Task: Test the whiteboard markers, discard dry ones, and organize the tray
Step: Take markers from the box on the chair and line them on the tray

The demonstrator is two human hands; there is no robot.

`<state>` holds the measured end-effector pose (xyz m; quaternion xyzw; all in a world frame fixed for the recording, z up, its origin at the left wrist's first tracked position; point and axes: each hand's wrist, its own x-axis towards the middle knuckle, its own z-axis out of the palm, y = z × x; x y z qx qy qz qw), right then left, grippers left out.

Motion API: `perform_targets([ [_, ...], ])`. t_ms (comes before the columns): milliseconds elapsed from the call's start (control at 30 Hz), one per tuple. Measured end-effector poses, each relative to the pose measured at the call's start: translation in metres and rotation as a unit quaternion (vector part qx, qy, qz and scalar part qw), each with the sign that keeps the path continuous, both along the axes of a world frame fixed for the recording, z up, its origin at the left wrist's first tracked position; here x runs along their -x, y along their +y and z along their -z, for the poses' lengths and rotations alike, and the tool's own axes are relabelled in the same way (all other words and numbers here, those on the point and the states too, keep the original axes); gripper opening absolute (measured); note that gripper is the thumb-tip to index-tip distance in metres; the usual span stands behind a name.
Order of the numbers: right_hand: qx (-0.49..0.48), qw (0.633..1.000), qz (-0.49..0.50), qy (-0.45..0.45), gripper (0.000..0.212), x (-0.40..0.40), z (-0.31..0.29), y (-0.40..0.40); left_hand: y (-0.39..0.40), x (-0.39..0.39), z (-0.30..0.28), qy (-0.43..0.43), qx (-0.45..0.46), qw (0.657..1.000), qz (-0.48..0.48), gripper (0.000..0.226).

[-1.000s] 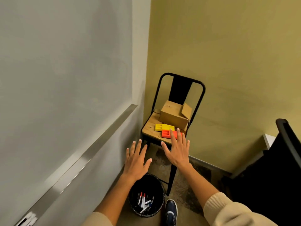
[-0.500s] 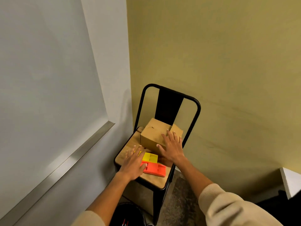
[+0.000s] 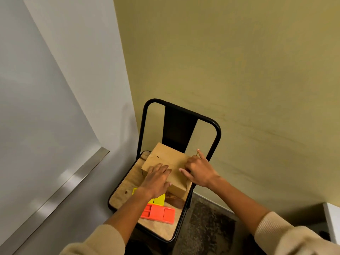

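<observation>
A brown cardboard box point(image 3: 170, 159) stands on the wooden seat of a black metal chair point(image 3: 181, 122). My left hand point(image 3: 156, 179) lies flat on the box's top near its front edge. My right hand point(image 3: 199, 170) is at the box's right side, fingers curled on its flap, index finger pointing up. An orange plastic tray point(image 3: 158, 213) and a yellow tray point(image 3: 159, 199) lie on the seat in front of the box, the yellow one partly under my left forearm. No markers show.
A whiteboard point(image 3: 36, 107) with its metal ledge point(image 3: 60, 192) fills the left. The olive wall point(image 3: 239, 70) stands behind the chair. White furniture point(image 3: 333, 219) edges in at lower right. Patchy floor point(image 3: 206, 225) lies right of the chair.
I have stepped closer to the chair; the waste bin with markers has left the view. Both hands moved from the air onto the cardboard box, the left from the trays.
</observation>
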<state>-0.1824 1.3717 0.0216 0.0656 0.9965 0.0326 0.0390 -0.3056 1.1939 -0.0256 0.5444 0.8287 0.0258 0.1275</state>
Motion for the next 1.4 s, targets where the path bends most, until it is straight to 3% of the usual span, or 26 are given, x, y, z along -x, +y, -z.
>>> perform_targets([
  [267, 0.09, 0.992, 0.051, -0.068, 0.029, -0.004, 0.016, 0.019, 0.037, 0.008, 0.003, 0.039, -0.014, 0.999, 0.028, 0.049],
  [433, 0.186, 0.975, 0.119, -0.03, 0.019, -0.004, 0.037, 0.025, 0.051, 0.015, -0.004, 0.077, -0.027, 0.996, 0.033, 0.045],
  [600, 0.25, 0.952, 0.172, 0.036, 0.029, 0.005, 0.043, 0.023, 0.056, 0.018, -0.009, 0.059, -0.075, 0.995, 0.01, 0.044],
  [767, 0.255, 0.945, 0.204, -0.014, 0.051, 0.022, 0.037, 0.022, 0.044, 0.02, -0.022, 0.015, -0.188, 0.982, 0.012, 0.039],
  [867, 0.203, 0.955, 0.208, -0.06, 0.081, 0.033, 0.034, 0.017, 0.033, 0.023, -0.026, -0.008, -0.205, 0.979, 0.016, 0.047],
  [967, 0.13, 0.973, 0.176, -0.078, 0.089, 0.039, 0.035, 0.012, 0.016, 0.023, -0.026, -0.022, -0.199, 0.98, 0.002, 0.057],
  [1133, 0.164, 0.974, 0.155, 0.006, 0.058, 0.036, 0.033, 0.01, -0.012, 0.026, -0.029, -0.024, -0.155, 0.986, -0.058, 0.049],
  [1267, 0.109, 0.975, 0.142, 0.129, 0.024, 0.034, 0.017, 0.011, -0.019, 0.027, -0.028, -0.053, -0.089, 0.991, -0.08, 0.032],
  [1400, 0.066, 0.963, 0.184, 0.188, 0.033, 0.036, 0.004, 0.007, -0.019, 0.027, -0.029, -0.076, -0.001, 0.994, -0.073, 0.026],
])
